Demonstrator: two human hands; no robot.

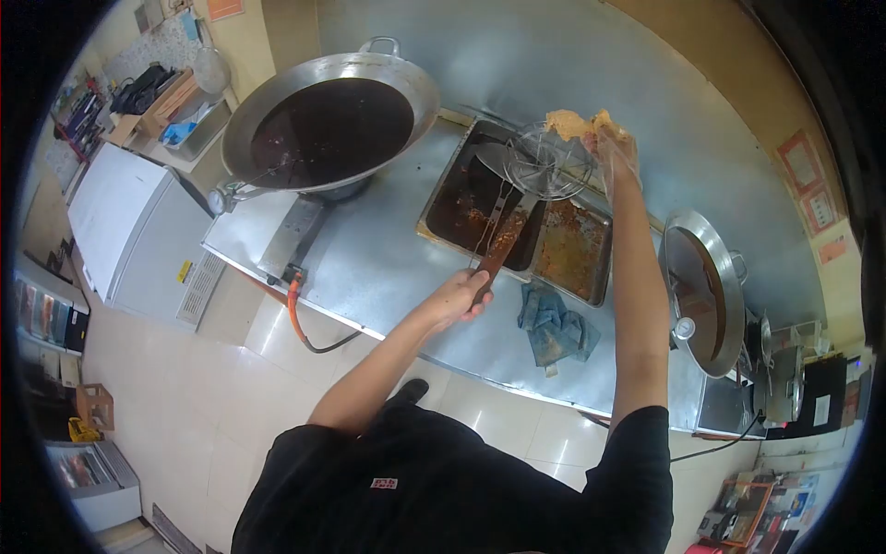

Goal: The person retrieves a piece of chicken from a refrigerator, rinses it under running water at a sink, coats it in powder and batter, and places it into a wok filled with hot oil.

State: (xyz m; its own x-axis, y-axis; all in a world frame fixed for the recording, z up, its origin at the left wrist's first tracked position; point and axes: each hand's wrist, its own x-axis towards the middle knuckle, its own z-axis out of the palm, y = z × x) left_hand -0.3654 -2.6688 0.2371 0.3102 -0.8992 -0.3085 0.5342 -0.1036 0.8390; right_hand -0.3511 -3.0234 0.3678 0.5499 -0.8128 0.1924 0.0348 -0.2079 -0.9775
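My left hand (458, 299) is wrapped round the brown wooden handle of a wire skimmer (504, 245). The skimmer's round wire basket lies over the metal trays. In a clear plastic glove, my right hand (613, 155) grips a golden, battered-looking piece of food (570, 125) just above the basket's right edge. Whether the food touches the wire I cannot tell. Below are a deep tray of dark liquid (432, 205) with another skimmer resting in it, and a shallower tray with yellowish oil and crumbs (606, 277).
A large wok of dark oil (426, 92) stands on a burner at the left, with a thermometer clipped to its rim. Another wok (738, 309) is at the right. A crumpled blue-green cloth (556, 328) lies near the counter's front edge. An orange hose (293, 309) hangs off the front.
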